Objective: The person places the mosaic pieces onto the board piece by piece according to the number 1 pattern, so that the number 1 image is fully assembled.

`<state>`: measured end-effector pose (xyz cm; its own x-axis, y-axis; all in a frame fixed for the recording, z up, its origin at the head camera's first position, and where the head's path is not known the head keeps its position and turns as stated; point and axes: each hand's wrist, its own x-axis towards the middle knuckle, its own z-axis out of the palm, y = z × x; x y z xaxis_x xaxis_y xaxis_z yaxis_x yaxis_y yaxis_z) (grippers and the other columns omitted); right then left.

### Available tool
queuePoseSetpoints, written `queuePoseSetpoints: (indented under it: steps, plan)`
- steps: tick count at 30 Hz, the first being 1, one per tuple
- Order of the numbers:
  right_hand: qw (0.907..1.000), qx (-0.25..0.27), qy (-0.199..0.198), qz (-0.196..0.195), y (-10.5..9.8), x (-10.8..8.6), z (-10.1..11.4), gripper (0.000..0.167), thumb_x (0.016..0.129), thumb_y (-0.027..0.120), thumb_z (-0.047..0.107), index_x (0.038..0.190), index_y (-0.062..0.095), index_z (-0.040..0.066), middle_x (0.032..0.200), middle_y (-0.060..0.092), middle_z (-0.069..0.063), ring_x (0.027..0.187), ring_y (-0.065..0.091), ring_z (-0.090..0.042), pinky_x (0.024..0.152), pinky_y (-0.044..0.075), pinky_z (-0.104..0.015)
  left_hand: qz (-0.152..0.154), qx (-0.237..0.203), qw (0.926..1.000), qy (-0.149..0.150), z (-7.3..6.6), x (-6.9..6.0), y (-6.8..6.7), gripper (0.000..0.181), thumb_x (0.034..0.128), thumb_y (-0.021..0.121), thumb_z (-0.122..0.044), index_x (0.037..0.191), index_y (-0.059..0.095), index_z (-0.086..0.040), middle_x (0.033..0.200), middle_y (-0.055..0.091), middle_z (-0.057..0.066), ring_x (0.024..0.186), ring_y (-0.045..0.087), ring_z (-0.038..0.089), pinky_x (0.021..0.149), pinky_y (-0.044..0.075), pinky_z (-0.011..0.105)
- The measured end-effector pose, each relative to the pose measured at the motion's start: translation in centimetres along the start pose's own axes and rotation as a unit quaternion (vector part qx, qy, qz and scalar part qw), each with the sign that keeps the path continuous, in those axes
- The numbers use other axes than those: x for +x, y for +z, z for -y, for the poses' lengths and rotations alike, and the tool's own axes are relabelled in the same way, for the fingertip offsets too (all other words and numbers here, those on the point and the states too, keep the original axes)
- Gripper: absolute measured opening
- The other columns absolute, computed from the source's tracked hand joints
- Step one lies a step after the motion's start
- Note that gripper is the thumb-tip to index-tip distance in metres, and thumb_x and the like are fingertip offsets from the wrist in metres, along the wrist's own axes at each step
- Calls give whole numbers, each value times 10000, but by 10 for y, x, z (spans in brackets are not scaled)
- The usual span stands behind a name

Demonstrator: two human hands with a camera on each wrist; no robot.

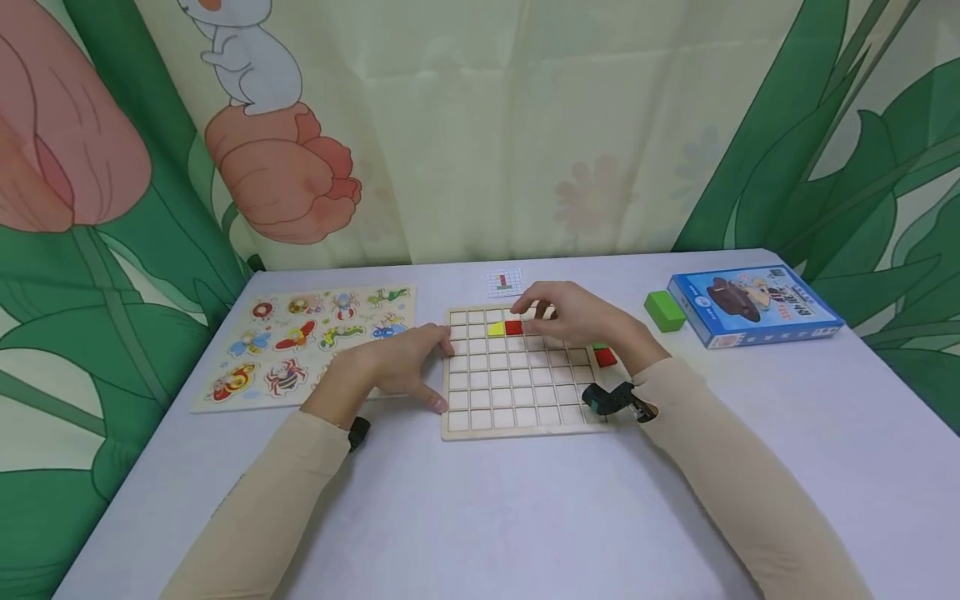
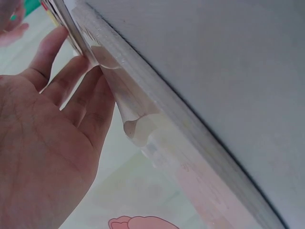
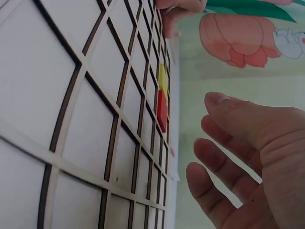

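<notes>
The grid board (image 1: 523,375) is laid on the worktop (image 1: 480,517), with a yellow piece (image 1: 496,330) and a red piece (image 1: 513,328) set side by side in its far part. Its left edge is touched by the left hand (image 1: 397,362), thumb and fingers spread; near the red piece, the right hand (image 1: 573,315) is held over the grid board, fingers loosely curved and apart. Beyond the grid board a small pattern card (image 1: 503,283) is placed; to its left, an insect puzzle (image 1: 258,396); to its right, a green block (image 1: 664,311) beside a blue box (image 1: 753,304).
</notes>
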<state>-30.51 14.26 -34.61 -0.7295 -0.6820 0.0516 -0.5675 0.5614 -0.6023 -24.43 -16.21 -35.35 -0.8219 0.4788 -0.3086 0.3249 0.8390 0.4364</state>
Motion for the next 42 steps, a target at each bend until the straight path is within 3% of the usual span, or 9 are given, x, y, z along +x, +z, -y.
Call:
queuePoseSetpoints:
  steps: [5,13,19,31,42]
  plan:
    - [10000,41,-45,-28,-8,-12,1,308,967,726,138,1267,675,89,1221,677,-66,1030,642,-207,904,554,-395,7,35,10000,-1,0,0,-1,792,681,956,-456,1287,521,-192,1475,468,29,1369,423,199,1188,335,423]
    - [9997,-24,226,-108,-16,-30,-2,311,964,736,146,1264,683,88,1227,683,-69,1050,637,-215,924,564,-416,21,23,10000,33,0,-1,1,810,680,958,-451,1296,509,-177,1454,477,33,1367,422,198,1198,322,418]
    - [9995,-107,149,-272,-21,-43,-5,293,964,729,122,1253,688,96,1238,679,-115,1070,629,-232,922,567,-462,21,21,10000,22,1,-2,0,811,678,959,-447,1296,511,-175,1507,449,40,1408,399,203,1213,306,422]
    - [9992,-124,42,-377,-29,-72,-17,301,946,737,74,1242,686,65,1213,683,-126,1044,621,-229,861,572,-432,8,-45,10000,44,-1,-2,1,796,674,964,-438,1273,514,-170,1441,488,35,1357,425,200,1195,327,422]
    - [9983,-285,263,-444,-35,-91,-37,306,952,742,116,1246,680,59,1214,695,-96,1037,621,-240,844,569,-384,-9,-47,10000,7,0,-1,0,794,670,965,-447,1271,513,-191,1467,474,31,1367,419,198,1196,325,428]
